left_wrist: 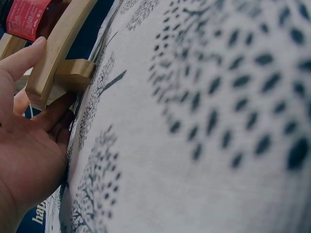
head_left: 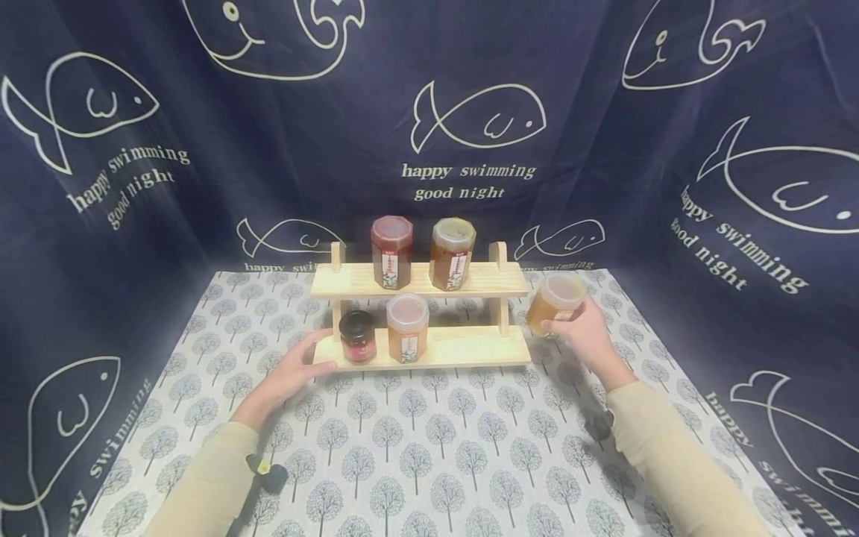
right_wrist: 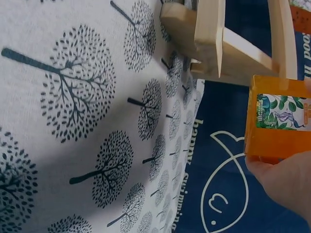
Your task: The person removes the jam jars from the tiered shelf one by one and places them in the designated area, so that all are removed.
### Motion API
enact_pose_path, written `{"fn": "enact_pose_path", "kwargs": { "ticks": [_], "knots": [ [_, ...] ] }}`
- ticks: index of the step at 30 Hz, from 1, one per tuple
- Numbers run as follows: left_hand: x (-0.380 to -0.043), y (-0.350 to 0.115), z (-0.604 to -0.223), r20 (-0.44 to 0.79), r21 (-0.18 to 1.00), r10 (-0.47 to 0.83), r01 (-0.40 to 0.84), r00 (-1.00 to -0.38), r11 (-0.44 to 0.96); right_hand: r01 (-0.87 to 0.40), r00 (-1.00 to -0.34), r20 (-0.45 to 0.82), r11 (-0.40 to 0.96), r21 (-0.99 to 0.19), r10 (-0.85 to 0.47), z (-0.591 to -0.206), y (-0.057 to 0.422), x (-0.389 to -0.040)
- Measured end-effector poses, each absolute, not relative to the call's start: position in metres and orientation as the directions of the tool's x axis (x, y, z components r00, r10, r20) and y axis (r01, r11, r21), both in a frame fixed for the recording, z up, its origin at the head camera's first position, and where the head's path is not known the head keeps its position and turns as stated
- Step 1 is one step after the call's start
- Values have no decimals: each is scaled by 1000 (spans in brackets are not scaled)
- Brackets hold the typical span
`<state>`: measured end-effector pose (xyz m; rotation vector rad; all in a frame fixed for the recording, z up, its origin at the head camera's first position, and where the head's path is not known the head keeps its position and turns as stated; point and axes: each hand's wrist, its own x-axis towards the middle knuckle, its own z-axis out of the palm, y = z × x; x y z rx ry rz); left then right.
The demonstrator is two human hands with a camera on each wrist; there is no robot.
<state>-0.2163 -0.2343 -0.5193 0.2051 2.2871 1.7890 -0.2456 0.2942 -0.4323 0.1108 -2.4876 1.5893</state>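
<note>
My right hand (head_left: 585, 333) grips an amber honey jar (head_left: 554, 304) with a pale lid, tilted, off the right end of a two-tier wooden shelf (head_left: 470, 349). In the right wrist view, the label of this honey jar (right_wrist: 284, 112) shows, with the thumb along its side. At the shelf's left end, my left hand (head_left: 295, 377) holds the lower board, thumb in front and fingers behind. A small black-lidded jar (head_left: 358, 337) stands on that board near this hand, beside another amber jar (head_left: 407, 332).
On the upper board stand a dark red jar (head_left: 392, 253) and a brown jar (head_left: 452, 255). A tree-print cloth (head_left: 416, 447) covers the table. Dark blue fish-print curtains (head_left: 470, 45) hang behind and at both sides.
</note>
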Motion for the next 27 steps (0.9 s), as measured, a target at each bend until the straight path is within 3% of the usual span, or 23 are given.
{"fn": "enact_pose_path", "kwargs": {
  "ticks": [18,27],
  "knots": [
    [-215,-234,-517,-96,966,245,-31,-965,256,-67,-991,112,463,-884,70,-450,298,-290],
    [-216,-234,-518,-91,960,242,-21,-966,280,5,-987,59,395,-919,152,-466,295,-313]
  ]
}}
